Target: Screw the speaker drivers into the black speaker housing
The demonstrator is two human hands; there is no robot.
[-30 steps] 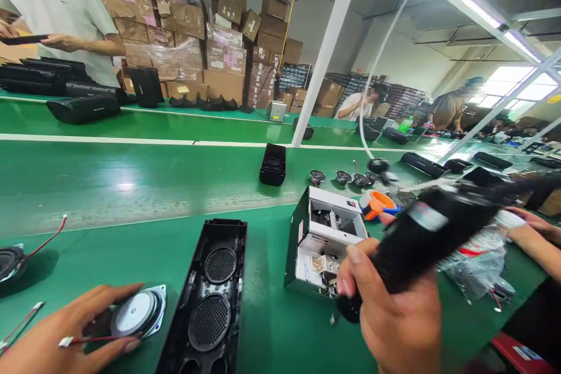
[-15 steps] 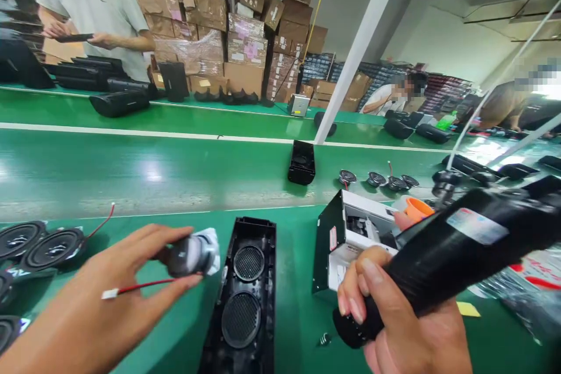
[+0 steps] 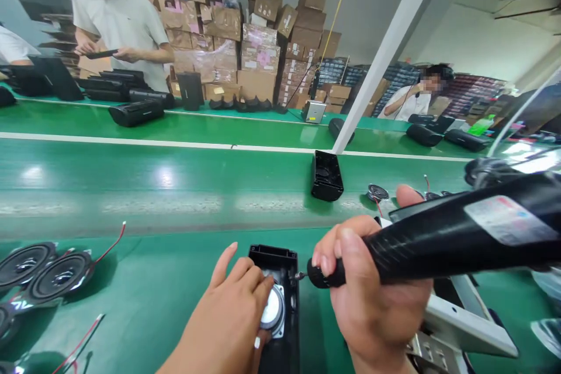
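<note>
My left hand (image 3: 232, 310) rests on a silver-backed speaker driver (image 3: 272, 308) and presses it into a long black speaker housing (image 3: 280, 286) on the green bench. Its fingers curl around the driver's edge. My right hand (image 3: 372, 298) is wrapped round a black electric screwdriver (image 3: 447, 234) that lies almost level, its short bit (image 3: 301, 275) close to the driver's upper right corner. A white coiled cable runs off the tool to the right.
Loose black speaker drivers (image 3: 44, 272) with red wires lie at the left. A small black housing (image 3: 326, 175) stands on the conveyor belt (image 3: 175, 175). A white screw-feeder box (image 3: 460, 327) is under my right arm. People work across the belt before stacked cartons.
My left hand carried the silver-backed driver rightward and set it into the black housing. My right hand swung the screwdriver down and left, so its bit is at the driver.
</note>
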